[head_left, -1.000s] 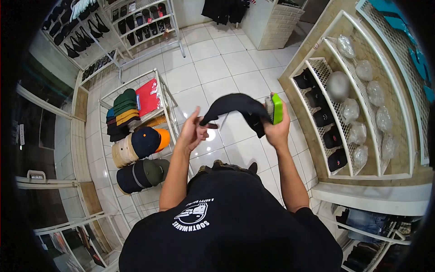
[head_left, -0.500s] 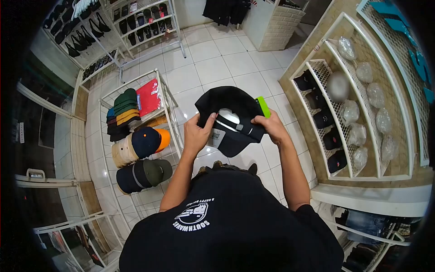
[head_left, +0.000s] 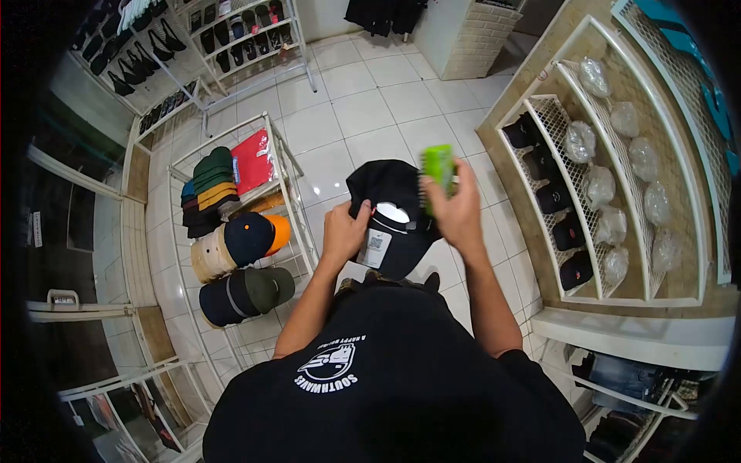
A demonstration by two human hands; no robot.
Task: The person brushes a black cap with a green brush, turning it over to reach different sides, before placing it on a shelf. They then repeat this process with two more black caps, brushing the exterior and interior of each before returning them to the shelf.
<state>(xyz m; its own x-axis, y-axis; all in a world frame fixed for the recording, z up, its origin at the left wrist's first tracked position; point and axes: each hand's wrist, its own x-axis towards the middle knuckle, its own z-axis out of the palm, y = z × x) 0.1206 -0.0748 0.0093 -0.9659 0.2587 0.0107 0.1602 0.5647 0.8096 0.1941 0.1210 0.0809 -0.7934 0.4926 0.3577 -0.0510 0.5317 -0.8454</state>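
Note:
A black cap (head_left: 409,245) is held up in front of my body, its back opening and strap facing me. My left hand (head_left: 344,234) is closed on the cap's left edge, thumb on top. A white tag (head_left: 373,248) with a printed code hangs from the cap beside those fingers. My right hand (head_left: 460,210) grips a small bright green brush (head_left: 438,168), slightly blurred, over the cap's right side. The bristled edge of the brush faces left, towards the cap.
On my left, a white rack (head_left: 296,177) carries stacked caps (head_left: 248,238), beanies (head_left: 214,174) and a red packaged garment (head_left: 252,163). A wall shelf (head_left: 532,204) on the right holds black caps and clear plastic-wrapped forms. Display racks (head_left: 251,46) stand at the back.
My right hand has let go of the cap's right edge and risen with the green brush. The cap has turned and tilted, and its tag now shows more fully.

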